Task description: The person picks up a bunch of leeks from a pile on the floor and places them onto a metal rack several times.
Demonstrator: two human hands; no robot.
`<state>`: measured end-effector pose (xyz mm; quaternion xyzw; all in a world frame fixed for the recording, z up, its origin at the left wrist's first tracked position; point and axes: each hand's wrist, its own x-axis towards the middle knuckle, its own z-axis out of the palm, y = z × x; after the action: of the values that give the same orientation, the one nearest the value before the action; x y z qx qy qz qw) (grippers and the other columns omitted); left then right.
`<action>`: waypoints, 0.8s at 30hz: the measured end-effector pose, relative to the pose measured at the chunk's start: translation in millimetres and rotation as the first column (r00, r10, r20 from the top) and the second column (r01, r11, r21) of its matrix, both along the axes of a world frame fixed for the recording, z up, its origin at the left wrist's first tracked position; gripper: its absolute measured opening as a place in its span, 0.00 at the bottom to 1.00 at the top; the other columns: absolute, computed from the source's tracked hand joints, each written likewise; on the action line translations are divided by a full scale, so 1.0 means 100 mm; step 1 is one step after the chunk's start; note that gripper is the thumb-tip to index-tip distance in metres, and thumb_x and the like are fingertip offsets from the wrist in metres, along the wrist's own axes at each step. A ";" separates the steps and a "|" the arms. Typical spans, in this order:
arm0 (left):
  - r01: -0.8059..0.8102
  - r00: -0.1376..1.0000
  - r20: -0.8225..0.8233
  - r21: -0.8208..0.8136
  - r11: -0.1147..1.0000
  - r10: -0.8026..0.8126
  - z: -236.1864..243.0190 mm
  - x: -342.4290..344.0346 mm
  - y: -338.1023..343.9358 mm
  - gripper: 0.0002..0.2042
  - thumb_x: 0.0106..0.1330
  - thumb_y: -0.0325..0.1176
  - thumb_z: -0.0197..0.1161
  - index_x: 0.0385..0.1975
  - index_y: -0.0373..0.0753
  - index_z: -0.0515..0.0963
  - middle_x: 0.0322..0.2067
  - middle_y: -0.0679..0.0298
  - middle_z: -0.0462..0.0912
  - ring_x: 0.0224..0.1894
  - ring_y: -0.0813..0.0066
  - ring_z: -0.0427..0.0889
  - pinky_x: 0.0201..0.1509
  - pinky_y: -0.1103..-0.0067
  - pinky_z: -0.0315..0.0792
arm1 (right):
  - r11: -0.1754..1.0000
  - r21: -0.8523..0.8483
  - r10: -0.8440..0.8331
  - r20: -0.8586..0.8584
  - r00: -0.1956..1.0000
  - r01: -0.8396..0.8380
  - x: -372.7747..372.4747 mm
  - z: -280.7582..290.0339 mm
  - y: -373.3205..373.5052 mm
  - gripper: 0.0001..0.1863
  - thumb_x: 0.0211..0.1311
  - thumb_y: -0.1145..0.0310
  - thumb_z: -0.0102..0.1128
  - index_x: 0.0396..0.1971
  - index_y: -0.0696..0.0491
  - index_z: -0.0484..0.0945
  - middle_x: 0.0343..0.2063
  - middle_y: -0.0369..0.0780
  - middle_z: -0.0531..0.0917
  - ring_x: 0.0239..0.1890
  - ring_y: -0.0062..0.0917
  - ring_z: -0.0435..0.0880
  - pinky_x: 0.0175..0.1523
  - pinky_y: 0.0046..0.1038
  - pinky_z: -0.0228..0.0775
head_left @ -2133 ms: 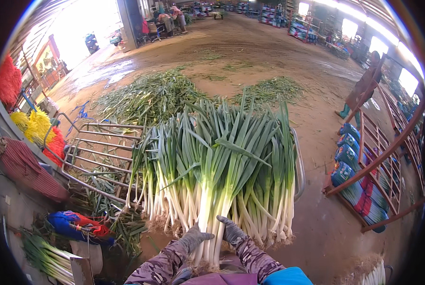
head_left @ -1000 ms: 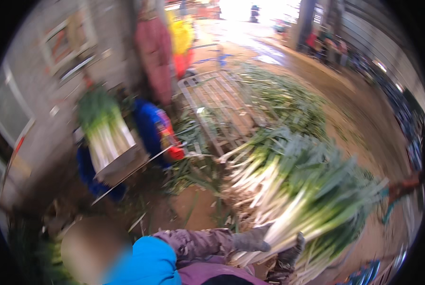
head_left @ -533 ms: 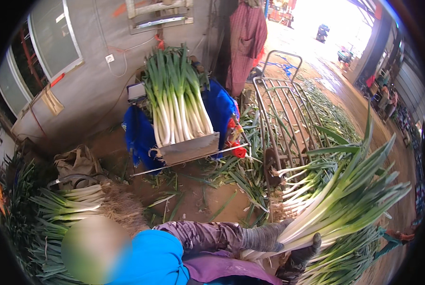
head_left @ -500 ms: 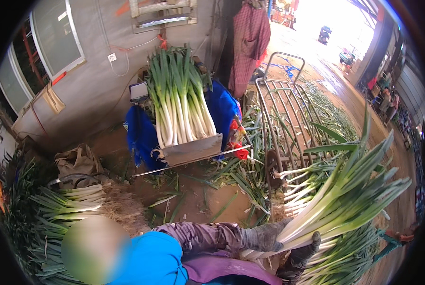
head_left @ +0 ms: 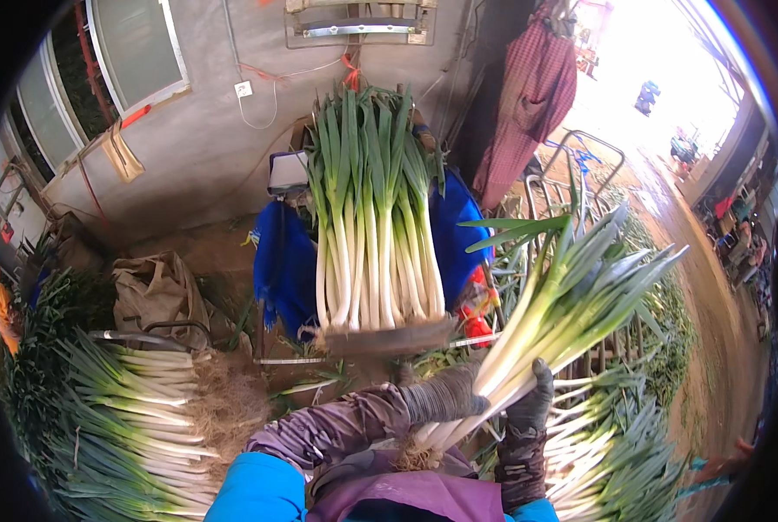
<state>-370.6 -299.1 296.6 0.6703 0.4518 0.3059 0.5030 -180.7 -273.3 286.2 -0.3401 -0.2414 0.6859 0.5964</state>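
A bunch of leeks (head_left: 528,339) is slanted across the front of me, green leaves up to the far right and roots low near my apron. My left hand (head_left: 454,391), in a grey glove, is wrapped round the white stalks from the left. On their right side my gloved right hand (head_left: 530,404) grips the same bunch, thumb pointing up; its other fingers are partly hidden. Ahead, a row of leeks (head_left: 376,226) lies side by side on a stand, white ends against a board (head_left: 389,337) at its near edge.
Piled leeks (head_left: 145,418) lie at left, roots inward, and more leeks (head_left: 611,444) at right beside a metal-barred cart (head_left: 597,187). Blue cloth (head_left: 286,257) hangs round the stand. A brown sack (head_left: 158,291) sits at left; a checked cloth (head_left: 528,104) hangs by the wall.
My view has turned to the right and toward the stand. The held leeks have swung leftward and up, nearer the stand, still in both hands.
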 end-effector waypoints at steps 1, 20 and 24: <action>-0.063 0.996 -0.051 0.075 0.995 0.067 -0.19 -0.16 0.29 0.47 0.55 0.39 0.72 0.73 0.34 0.52 0.56 0.44 0.78 0.60 0.51 0.77 0.69 0.66 0.66 | 1.000 0.016 0.013 0.015 1.000 -0.013 -0.24 0.06 0.28 0.45 0.54 0.56 0.69 0.69 0.57 0.60 0.58 0.45 0.75 0.59 0.37 0.76 0.67 0.39 0.69; -0.717 0.697 0.145 0.109 0.689 0.702 0.73 -3.48 4.18 0.43 0.57 0.40 0.79 0.68 0.33 0.61 0.56 0.56 0.75 0.59 0.66 0.75 0.65 0.71 0.71 | 0.634 0.147 0.774 -0.126 0.621 -0.760 -4.14 0.55 5.73 0.30 0.53 0.65 0.72 0.56 0.60 0.75 0.45 0.47 0.85 0.48 0.39 0.85 0.60 0.43 0.78; -0.734 0.663 0.188 -0.027 0.679 0.725 0.14 -3.13 3.46 0.46 0.54 0.46 0.81 0.68 0.35 0.60 0.58 0.59 0.74 0.59 0.67 0.75 0.64 0.72 0.72 | 0.331 -0.110 0.912 -0.216 0.348 -0.937 -3.87 0.10 5.34 0.25 0.55 0.64 0.74 0.51 0.58 0.79 0.42 0.43 0.86 0.45 0.32 0.87 0.55 0.38 0.81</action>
<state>-683.5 46.6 310.5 0.4151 0.6258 0.5534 0.3604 -567.4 260.6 296.6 -0.1643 -0.2814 0.9426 0.0730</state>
